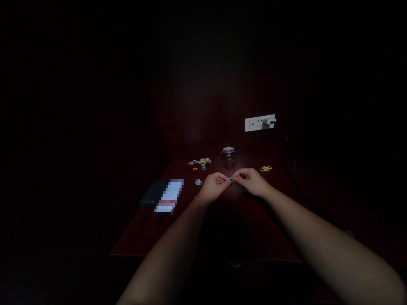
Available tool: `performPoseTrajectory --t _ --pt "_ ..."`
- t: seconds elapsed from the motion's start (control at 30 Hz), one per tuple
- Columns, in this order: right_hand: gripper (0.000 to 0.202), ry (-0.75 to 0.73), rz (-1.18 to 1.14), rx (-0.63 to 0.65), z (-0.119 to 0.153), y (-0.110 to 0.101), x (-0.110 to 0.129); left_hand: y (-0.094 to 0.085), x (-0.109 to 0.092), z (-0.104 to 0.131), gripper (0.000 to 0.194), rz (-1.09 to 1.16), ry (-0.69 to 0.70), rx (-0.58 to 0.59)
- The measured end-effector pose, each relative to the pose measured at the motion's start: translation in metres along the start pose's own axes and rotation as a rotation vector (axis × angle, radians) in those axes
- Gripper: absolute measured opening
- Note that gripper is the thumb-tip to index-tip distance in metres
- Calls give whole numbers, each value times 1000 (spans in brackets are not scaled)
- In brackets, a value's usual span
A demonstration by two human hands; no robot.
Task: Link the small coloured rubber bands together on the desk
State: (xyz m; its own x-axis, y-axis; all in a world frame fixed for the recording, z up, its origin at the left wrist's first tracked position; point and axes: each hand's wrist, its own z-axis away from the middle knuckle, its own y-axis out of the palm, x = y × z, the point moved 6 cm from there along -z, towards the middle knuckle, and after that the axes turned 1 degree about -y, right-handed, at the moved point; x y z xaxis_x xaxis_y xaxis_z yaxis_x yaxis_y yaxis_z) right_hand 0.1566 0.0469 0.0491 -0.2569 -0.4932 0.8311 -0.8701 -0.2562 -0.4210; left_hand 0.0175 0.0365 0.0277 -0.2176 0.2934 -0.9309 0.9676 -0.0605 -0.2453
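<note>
My left hand (215, 187) and my right hand (251, 181) meet above the middle of the dark red table (222, 237). Between their fingertips is a small green band (229, 179), pinched from both sides. Left of my left hand lies a little group of light blue bands (199, 182). Farther back is a loose pile of multicoloured bands (202, 162). Some yellow bands (266, 168) lie beyond my right hand, to its right. A clear jar with a lid (228, 156) stands behind both hands.
A lit phone (170, 195) lies at the left beside a dark flat object (154, 192), with a cable near them. On the back wall a white socket panel (260, 123) holds a plug, whose dark cable hangs down at the right. The surroundings are very dark.
</note>
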Motion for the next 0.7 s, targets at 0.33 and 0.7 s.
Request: performPoseTrajectory --t 0.33,0.7 --pt "25 13 -107 -36 -2 -1 -3 1 2 1 24 158 -104 -29" --pt "24 65 -231 -45 -1 1 -2 -1 -1 0 22 154 -58 -68"
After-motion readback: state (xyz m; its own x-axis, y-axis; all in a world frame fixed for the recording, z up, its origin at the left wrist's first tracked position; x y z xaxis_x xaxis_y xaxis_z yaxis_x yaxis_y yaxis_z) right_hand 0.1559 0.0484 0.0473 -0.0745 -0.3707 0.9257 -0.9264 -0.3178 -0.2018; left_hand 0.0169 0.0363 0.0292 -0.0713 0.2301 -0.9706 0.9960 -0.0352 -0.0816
